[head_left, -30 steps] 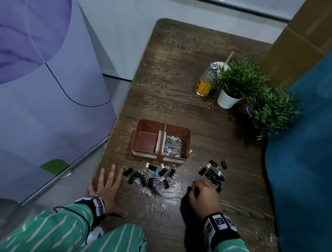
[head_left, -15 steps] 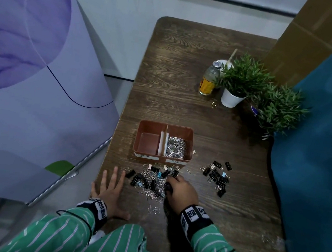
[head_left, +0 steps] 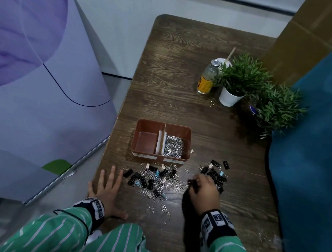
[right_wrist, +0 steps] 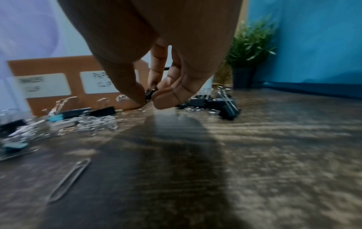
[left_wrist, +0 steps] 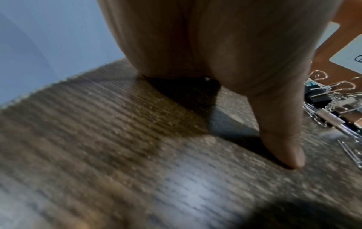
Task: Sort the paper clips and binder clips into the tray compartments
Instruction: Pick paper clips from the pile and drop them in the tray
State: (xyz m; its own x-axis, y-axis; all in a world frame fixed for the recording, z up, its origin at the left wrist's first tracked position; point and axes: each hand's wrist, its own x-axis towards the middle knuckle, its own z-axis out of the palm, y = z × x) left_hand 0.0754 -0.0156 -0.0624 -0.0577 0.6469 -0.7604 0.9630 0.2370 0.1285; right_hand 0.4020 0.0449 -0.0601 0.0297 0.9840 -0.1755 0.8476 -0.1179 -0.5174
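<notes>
The brown two-compartment tray (head_left: 188, 141) sits mid-table; its right half holds silver paper clips (head_left: 174, 146) and its left half is bare. In front of it lies a mixed pile (head_left: 154, 180) of paper clips and black binder clips. A smaller heap of binder clips (head_left: 215, 174) lies to the right. My right hand (head_left: 194, 182) hovers between the two heaps and pinches a black binder clip (right_wrist: 149, 94) between thumb and fingers, just above the wood. My left hand (head_left: 107, 185) rests flat on the table left of the mixed pile, fingers spread, holding nothing.
A glass bottle (head_left: 207, 78) and two potted plants (head_left: 240, 78) stand at the back right. A blue curtain (head_left: 313, 165) borders the table's right edge, and the left edge drops to the floor. Loose paper clips (right_wrist: 68, 178) lie scattered near the front.
My right hand reached left into the mixed pile, then came back right with a black binder clip pinched in its fingers. The left hand stayed flat.
</notes>
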